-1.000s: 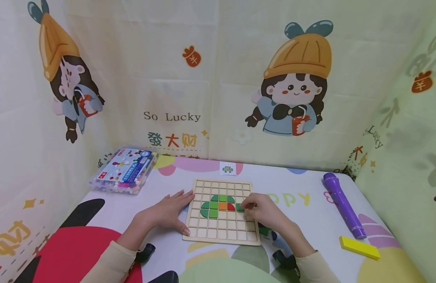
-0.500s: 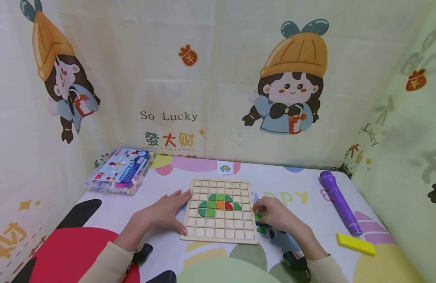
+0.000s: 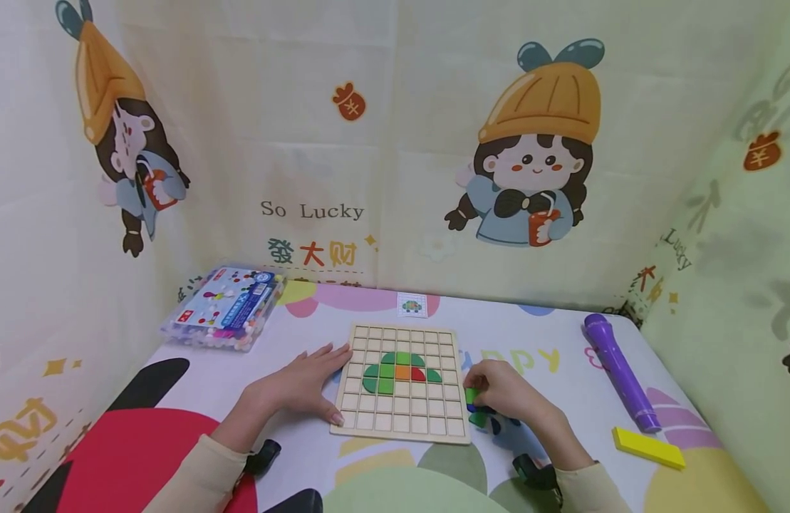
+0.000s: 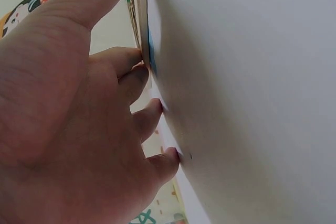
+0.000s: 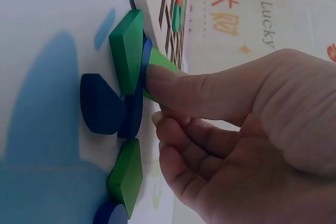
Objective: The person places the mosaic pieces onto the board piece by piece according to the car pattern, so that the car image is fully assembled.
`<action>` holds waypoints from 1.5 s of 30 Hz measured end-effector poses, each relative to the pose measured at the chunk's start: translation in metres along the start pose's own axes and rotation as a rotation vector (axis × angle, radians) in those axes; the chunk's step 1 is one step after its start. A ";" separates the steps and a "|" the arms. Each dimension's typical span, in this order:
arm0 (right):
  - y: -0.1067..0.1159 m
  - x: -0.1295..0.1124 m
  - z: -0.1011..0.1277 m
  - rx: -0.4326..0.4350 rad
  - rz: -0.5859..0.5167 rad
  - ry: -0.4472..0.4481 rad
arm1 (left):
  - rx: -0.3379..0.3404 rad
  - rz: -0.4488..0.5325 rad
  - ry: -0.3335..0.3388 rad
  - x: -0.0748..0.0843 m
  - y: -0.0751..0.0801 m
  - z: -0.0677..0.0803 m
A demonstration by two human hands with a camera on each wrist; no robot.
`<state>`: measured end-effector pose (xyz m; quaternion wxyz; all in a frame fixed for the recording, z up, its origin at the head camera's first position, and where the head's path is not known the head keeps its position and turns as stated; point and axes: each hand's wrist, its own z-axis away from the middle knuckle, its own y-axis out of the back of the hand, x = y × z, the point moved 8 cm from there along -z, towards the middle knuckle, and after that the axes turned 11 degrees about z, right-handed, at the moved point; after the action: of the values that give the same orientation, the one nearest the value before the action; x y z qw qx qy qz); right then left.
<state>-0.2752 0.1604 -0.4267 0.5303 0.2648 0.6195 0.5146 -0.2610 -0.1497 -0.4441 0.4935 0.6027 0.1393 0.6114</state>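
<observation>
- Square wooden grid board is lying flat on the printed tabletop, with a small cluster of cells near its middle filled: green tiles, one orange square tile and one red quarter-round tile.
- Judging progress: the filled patch is covering only a minor share of the grid; most cells are showing bare wood, so the bulk of the placing appears to be outstanding.
- Small pattern card is sitting beyond the board's far edge; its picture is too small to compare with the filled cells.
- Right hand is working just off the board's right edge, over a heap of loose green and blue wooden pieces.
- In the right wrist view, thumb and forefinger are pinching a green wooden piece at the top of the heap; the other fingers are curling loosely beneath it. The piece is touching a blue one and is not yet clear of the pile.
- Left hand is lying flat with fingers extended, fingertips pressing against the board's left edge and holding nothing.
- The pinched piece is lying beside the board, near the filled patch.
</observation>
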 end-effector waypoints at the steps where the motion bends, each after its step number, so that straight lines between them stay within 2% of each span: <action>1: 0.000 0.000 0.000 0.003 -0.005 0.003 | 0.000 -0.004 0.002 0.000 0.000 0.000; 9: 0.012 -0.006 -0.003 0.021 -0.008 0.090 | 0.018 -0.015 0.008 -0.002 0.004 -0.002; 17: 0.023 -0.017 -0.015 0.098 -0.040 0.141 | 0.027 -0.016 0.011 -0.004 0.007 -0.004; 26: 0.005 -0.048 -0.028 0.085 -0.135 0.171 | 0.021 -0.009 0.013 -0.002 0.003 -0.003; 32: -0.002 -0.074 -0.034 0.110 -0.147 0.252 | 0.024 -0.016 0.018 -0.004 0.001 -0.005; 36: -0.010 -0.087 -0.037 0.094 -0.167 0.269 | 0.015 -0.010 0.010 -0.003 0.000 -0.003; 45: -0.023 -0.098 -0.039 0.092 -0.116 0.276 | 0.007 -0.005 0.000 -0.002 -0.001 -0.002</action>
<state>-0.2772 0.0530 -0.4139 0.4563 0.1791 0.7238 0.4855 -0.2627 -0.1494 -0.4468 0.4930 0.6040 0.1430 0.6096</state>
